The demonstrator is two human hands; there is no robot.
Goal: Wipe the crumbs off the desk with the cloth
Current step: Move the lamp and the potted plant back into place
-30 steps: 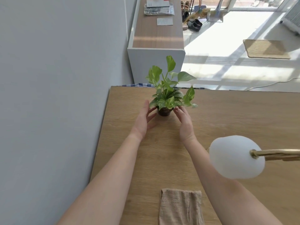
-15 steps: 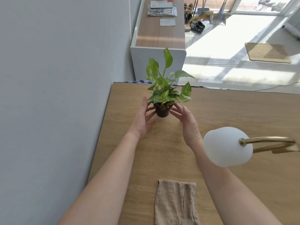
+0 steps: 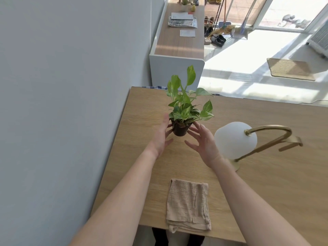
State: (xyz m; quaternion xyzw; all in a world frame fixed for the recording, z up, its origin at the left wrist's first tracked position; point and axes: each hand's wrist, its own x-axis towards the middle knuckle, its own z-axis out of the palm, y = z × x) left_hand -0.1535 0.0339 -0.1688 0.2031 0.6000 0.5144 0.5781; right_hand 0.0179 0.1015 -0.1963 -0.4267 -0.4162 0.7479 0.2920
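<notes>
A folded beige cloth lies flat at the near edge of the wooden desk, between my forearms and apart from both hands. Farther out, my left hand and my right hand press on either side of a small dark pot holding a green leafy plant. The pot looks raised a little above the desk surface. I can make out no crumbs on the wood.
A brass desk lamp with a white globe shade stands just right of my right hand. A grey wall runs along the desk's left edge. A white sideboard with papers sits beyond the desk.
The potted plant has come up off the desk between my two hands and moved a little nearer. My fingers have closed in on the pot. The cloth has stayed put.
</notes>
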